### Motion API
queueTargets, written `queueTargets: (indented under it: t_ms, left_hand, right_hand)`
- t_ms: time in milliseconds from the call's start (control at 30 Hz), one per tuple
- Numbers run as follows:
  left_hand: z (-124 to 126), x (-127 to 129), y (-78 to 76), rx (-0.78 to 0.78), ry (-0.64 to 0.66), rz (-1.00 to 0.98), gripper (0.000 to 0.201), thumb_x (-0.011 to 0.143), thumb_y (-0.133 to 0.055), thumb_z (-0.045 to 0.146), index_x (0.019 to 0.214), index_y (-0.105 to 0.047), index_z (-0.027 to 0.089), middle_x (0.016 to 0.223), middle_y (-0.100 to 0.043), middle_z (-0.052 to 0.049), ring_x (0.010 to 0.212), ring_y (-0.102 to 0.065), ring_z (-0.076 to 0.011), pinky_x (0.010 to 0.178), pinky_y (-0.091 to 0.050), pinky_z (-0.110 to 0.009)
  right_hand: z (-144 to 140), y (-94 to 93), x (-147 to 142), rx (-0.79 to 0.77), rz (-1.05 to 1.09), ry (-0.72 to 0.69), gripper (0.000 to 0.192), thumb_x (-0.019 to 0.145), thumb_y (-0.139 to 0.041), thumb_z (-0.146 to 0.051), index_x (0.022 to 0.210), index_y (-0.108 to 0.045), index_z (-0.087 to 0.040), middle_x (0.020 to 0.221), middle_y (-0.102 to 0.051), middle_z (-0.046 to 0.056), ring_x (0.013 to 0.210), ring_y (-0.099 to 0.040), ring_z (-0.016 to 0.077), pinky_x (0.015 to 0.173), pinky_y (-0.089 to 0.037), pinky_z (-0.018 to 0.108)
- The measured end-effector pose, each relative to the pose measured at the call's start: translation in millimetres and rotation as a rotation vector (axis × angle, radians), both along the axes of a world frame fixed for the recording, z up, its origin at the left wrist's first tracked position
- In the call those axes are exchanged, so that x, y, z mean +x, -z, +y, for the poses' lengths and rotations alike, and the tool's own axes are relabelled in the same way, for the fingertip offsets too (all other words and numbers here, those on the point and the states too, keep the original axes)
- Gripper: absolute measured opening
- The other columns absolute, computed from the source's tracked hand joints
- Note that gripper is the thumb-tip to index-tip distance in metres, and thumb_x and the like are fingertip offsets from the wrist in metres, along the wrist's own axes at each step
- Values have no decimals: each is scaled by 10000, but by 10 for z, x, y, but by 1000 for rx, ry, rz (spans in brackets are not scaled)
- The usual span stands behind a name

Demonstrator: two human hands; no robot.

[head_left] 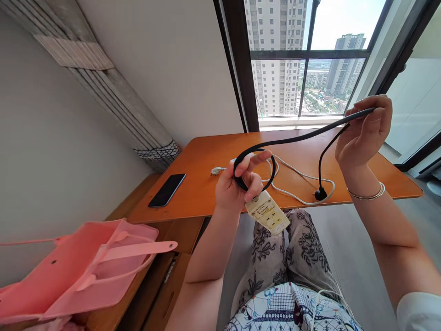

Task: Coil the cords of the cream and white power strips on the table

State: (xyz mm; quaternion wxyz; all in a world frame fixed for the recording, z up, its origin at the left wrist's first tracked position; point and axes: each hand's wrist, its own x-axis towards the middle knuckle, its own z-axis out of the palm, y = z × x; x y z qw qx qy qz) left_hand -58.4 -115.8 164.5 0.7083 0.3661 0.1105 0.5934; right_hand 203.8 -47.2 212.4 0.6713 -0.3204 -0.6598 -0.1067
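From the head view, the left hand (pixel 237 184) is closed on a loop of black cable (pixel 296 138) above the bench's (pixel 206 184) near edge, a labelled tag (pixel 268 214) hanging below it. The right hand (pixel 365 131) pinches the same cable higher up, toward the right end. Its plug (pixel 321 194) rests on the bench beside a white cord (pixel 303 177). The cable looks pliant and light, probably rubbery; best held at the loop. A phone (pixel 167 189) lies near the left edge.

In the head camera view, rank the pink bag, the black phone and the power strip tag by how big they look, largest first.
1. pink bag, though it lies nearest the camera
2. black phone
3. tag, under the left hand; it looks close to the phone in size, so that order is unsure
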Motion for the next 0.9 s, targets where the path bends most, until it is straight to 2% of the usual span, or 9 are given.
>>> queueTargets:
  t_ms: [100, 233, 300, 400, 467, 567, 733, 833, 900]
  left_hand:
    - [-46, 82, 2, -13, 55, 54, 545, 975, -320, 633, 653, -323, 193, 1165, -744, -80, 269, -284, -19, 287, -244, -238]
    - [-65, 103, -2, -26, 65, 46, 543, 973, -345, 628, 649, -282, 197, 969, -777, -44, 247, -241, -24, 281, -228, -225]
    - [-58, 82, -3, -38, 49, 20, 545, 984, -303, 628, 651, -266, 197, 911, -774, -43, 237, -208, -20, 278, -201, -222]
    - [-32, 19, 10, -30, 17, -35, 538, 1005, -254, 598, 650, -276, 195, 788, -750, -22, 228, -168, -14, 282, -179, -216]
    - [-11, -35, 29, -16, -14, -74, 528, 1011, -268, 581, 655, -314, 194, 720, -725, 1, 231, -163, -12, 292, -192, -210]
    - [5, -106, 51, -2, -93, -97, 501, 1010, -312, 565, 675, -376, 197, 747, -735, 7, 254, -186, -10, 306, -223, -203]
    - [-38, -95, 10, -3, -216, -7, 517, 986, -380, 575, 645, -336, 189, 1060, -765, -54, 349, -364, -28, 316, -273, -188]
    - [-80, -34, -30, 31, -227, 47, 526, 967, -447, 562, 623, -318, 185, 1300, -677, -77, 660, -663, -116, 446, -470, -207]
    - [-97, 3, -40, 66, -242, 72, 518, 949, -500, 555, 622, -341, 185, 1395, -608, -69, 996, -705, -215, 612, -579, -281]
  right_hand:
    - [-101, -139, -214, 258, 282, -52, 500, 1018, -208, -615, 1109, -571, -283, 1018, -472, 85, 855, -572, 212, 698, -482, 388]
    - [-512, -346, -364, 213, 360, -261, 313, 978, -493, -571, 901, -609, -290, 842, -487, 11, 560, -424, 98, 501, -383, 269]
    - [-727, -414, -353, 87, 365, -380, 288, 961, -569, -514, 833, -615, -260, 748, -476, -11, 484, -323, 71, 427, -301, 242]
    - [-925, -413, -259, -308, 180, -494, 270, 961, -582, -474, 854, -663, -239, 581, -349, -51, 430, -246, 73, 376, -232, 239]
    - [-943, -317, -190, -549, 88, -534, 254, 981, -541, -456, 940, -667, -238, 540, -296, -73, 409, -239, 76, 360, -223, 231]
    - [-835, -24, -148, -757, 101, -562, 239, 991, -498, -425, 1093, -608, -238, 535, -327, -91, 381, -299, 79, 345, -252, 216]
    - [-624, 617, -245, -1056, 34, -527, 350, 994, -419, -431, 1205, -578, -201, 535, -331, -104, 370, -315, 78, 369, -304, 209]
    - [-606, 873, -316, -1007, -108, -439, 380, 994, -393, -376, 1232, -607, -171, 597, -465, -55, 449, -435, 97, 464, -397, 232]
    - [-638, 951, -352, -900, -249, -372, 377, 985, -406, -317, 1250, -628, -167, 702, -579, 7, 587, -554, 137, 591, -474, 274]
